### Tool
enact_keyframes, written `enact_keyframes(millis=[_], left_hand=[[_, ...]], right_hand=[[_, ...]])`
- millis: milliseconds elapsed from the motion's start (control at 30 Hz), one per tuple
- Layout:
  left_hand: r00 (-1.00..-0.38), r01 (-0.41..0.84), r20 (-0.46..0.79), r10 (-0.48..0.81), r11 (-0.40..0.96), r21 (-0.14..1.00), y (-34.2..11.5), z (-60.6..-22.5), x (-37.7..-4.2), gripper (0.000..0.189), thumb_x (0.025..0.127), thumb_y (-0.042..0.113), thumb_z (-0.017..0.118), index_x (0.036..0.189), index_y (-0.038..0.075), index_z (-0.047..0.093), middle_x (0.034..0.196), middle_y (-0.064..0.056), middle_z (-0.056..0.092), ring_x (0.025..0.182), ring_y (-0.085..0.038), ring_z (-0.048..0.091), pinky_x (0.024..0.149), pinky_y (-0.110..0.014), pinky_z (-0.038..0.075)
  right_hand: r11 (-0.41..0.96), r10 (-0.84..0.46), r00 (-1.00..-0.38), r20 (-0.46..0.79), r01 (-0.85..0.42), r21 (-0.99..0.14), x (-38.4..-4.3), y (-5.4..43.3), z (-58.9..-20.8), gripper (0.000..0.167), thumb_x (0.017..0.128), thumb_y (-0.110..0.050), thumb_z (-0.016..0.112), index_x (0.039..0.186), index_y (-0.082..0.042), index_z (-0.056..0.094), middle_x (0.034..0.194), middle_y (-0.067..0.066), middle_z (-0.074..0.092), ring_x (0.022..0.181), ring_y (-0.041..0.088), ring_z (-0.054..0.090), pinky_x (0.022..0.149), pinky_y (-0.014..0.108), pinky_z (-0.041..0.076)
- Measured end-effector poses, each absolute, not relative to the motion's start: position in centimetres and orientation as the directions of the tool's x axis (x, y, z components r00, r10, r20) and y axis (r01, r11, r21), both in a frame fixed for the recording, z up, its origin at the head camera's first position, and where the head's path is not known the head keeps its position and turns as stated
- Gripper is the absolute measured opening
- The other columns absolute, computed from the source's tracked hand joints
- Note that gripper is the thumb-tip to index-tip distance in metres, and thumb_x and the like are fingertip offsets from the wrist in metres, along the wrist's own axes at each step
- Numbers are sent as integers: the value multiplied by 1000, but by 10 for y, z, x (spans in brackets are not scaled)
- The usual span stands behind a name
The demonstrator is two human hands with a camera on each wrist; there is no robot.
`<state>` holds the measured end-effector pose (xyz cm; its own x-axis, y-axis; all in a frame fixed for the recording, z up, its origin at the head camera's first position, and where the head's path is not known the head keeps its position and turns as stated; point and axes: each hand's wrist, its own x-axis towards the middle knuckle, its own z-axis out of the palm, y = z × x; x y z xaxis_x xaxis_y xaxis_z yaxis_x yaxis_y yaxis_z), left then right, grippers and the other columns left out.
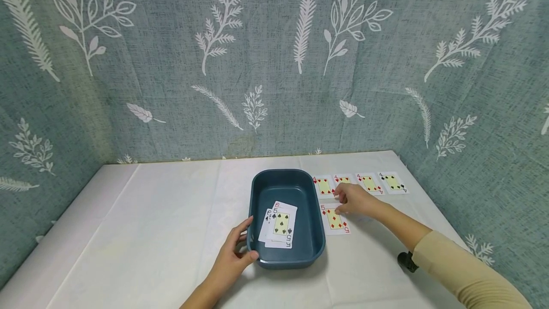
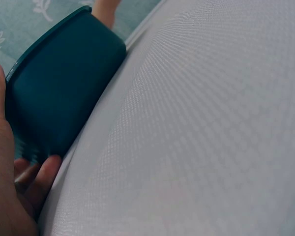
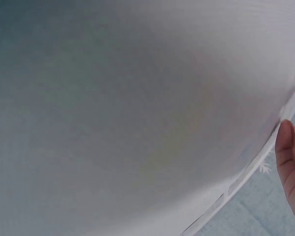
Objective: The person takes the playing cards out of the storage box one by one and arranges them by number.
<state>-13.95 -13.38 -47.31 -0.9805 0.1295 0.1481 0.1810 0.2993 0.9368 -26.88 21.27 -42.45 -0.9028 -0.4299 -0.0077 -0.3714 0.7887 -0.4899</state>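
Observation:
At the near left corner of a dark blue plastic bin (image 1: 285, 265), my left hand (image 1: 229, 259) holds the side, thumb at the rim and fingers along the outer wall. Inside lie a few overlapping playing cards, a five of spades (image 1: 281, 225) on top. To the bin's right, my right hand (image 1: 356, 199) hovers over a five of diamonds (image 1: 332, 225) on the table, its thumb near that card and a gap between thumb and fingers. Behind it is a row of fours; the hand partly covers one red four (image 1: 342, 179). In the right wrist view only the fingertips (image 3: 286, 135) appear.
The row's other cards are a four of hearts (image 1: 322, 186), a four of diamonds (image 1: 370, 184) and a black four (image 1: 392, 183). A white cloth (image 1: 163, 223) covers the table. Leaf-patterned fabric (image 1: 274, 61) hangs behind and at both sides. A small black object (image 1: 406, 261) is by the right forearm.

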Motion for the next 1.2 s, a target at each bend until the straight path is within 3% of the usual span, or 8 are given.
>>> enact_keyframes(millis=[500,867,1200], left_hand=[[-979,185,152,134,289,939,-135,-474,-139,74,80,14,75,144,24,38,138,-7,44,116,-29,52,76,-26,50],[-982,166,134,130,285,944,-134,-474,-139,73,81,16,75,144,27,38,139,-6,43,117,-28,52,76,-25,50],[-981,174,141,132,290,941,-134,-474,-140,74,80,16,75,144,28,39,139,-6,44,117,-27,52,76,-25,50]], right_hand=[[725,-490,-868,80,-457,-516,-268,215,-402,43,75,-14,80,107,6,58,83,8,60,71,12,53,66,27,46],[643,-534,-822,199,-547,-535,-264,206,-390,41,77,-26,79,105,-2,62,83,3,61,68,7,53,63,24,46],[610,-540,-812,223,-560,-560,-257,192,-378,38,77,-24,78,105,-3,63,83,3,61,69,8,54,64,24,48]])
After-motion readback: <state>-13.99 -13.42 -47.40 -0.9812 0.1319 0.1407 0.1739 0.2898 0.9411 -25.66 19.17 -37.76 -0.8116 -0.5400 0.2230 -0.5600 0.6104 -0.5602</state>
